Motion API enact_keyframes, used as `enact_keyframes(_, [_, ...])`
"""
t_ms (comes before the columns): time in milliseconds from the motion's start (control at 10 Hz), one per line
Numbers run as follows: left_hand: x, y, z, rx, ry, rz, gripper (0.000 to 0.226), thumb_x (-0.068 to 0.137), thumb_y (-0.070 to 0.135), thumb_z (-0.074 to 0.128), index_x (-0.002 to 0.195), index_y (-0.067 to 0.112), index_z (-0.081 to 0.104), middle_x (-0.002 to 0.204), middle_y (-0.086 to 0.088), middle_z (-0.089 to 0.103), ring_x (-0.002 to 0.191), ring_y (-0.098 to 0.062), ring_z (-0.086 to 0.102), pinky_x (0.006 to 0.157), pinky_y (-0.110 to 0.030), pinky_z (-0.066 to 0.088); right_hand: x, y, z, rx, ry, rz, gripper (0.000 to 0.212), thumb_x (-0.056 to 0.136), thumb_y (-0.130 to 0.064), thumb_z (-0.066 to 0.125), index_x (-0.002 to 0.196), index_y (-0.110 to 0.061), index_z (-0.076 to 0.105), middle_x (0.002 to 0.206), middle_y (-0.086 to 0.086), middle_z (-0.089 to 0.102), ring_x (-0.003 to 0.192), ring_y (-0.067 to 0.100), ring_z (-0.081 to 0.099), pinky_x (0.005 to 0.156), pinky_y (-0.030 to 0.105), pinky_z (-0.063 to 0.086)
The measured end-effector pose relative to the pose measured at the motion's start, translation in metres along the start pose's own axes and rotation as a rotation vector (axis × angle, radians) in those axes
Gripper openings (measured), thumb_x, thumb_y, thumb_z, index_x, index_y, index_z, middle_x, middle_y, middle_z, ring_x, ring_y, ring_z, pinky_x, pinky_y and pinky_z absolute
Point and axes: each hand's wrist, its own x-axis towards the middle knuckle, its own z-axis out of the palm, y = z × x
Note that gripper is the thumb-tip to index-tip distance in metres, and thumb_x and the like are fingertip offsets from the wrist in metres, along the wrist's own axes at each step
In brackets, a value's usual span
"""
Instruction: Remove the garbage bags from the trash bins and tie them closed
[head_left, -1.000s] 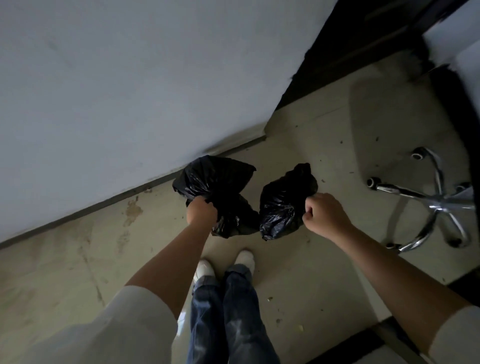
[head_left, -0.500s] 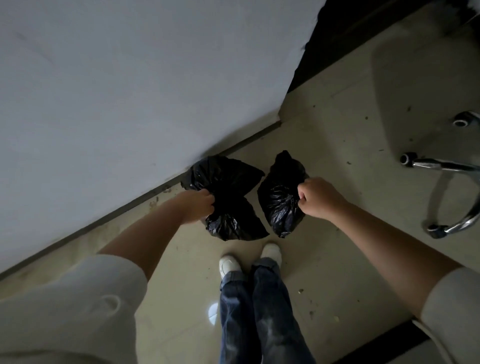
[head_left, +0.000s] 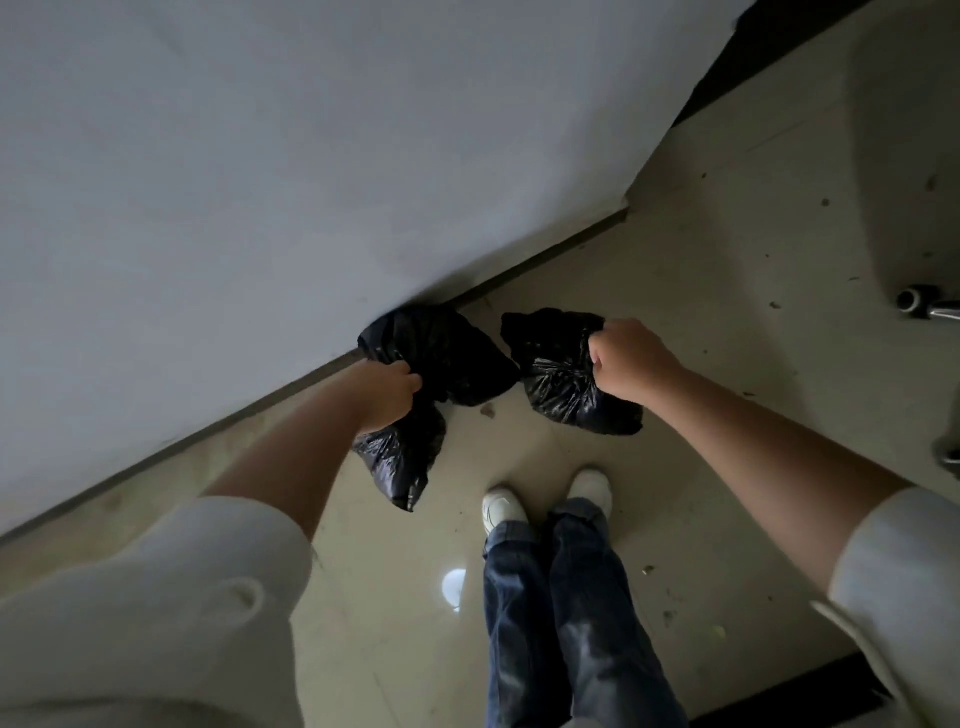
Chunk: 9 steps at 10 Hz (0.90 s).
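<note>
A pale wall is seen filling the upper left of the view, met by a dark skirting strip along its foot. A white sleeve is noted at the lower left, with a bare forearm extended from it toward the wall.

The left hand is observed with its grip curled tight round the gathered neck of the left garbage bag. This black bag is held close against the skirting strip; its loose top is bunched above the fist and its filled lower part is seen hanging below the hand. Whether it rests on the floor cannot be told.

Just beside it, slightly apart, the right garbage bag is recorded, also black and crumpled. Its neck is clenched in the right hand, the grip closed in a fist round the plastic, with the bag's body hanging below and to the left of the knuckles.

A tiled floor, marked with scattered specks of dirt, is seen beneath both bags. Blue jeans and white shoes are noted at lower centre. At the far right edge, a chrome chair base with a caster is partly visible.
</note>
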Motion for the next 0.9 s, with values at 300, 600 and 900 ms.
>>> enact_keyframes(300, [0.014,0.015,0.028,-0.303,0.14,-0.266,0.03,0.095,0.007,0.037,0.119,-0.001,0.054,0.127,-0.012,0.046,0.117,-0.027,0.044,0.083,-0.035,0.048,0.032,-0.016,-0.003,0.234,0.216,0.189,0.028,0.082,0.012,0.04,0.099,0.017,0.061,0.108,0.032,0.064,0.098,0.043,0.06,0.085,0.041,0.047])
enact_keyframes(600, [0.045,0.035,0.05,-0.563,0.294,-0.372,0.034,0.089,0.005,0.042,0.122,0.008,0.049,0.123,-0.013,0.049,0.117,-0.029,0.043,0.094,-0.034,0.039,0.051,-0.022,0.031,0.114,-0.115,0.189,0.037,0.086,0.002,0.043,0.121,0.011,0.051,0.13,0.027,0.051,0.118,0.039,0.049,0.1,0.04,0.042])
enact_keyframes(900, [0.028,0.064,0.041,-0.826,0.669,-0.616,0.059,0.097,0.035,0.028,0.147,0.008,0.008,0.157,-0.009,0.008,0.146,-0.023,0.0,0.116,-0.033,-0.005,0.032,-0.032,0.009,0.05,0.114,-0.016,0.032,0.089,-0.005,0.045,0.119,0.003,0.054,0.126,0.02,0.053,0.122,0.031,0.046,0.099,0.034,0.037])
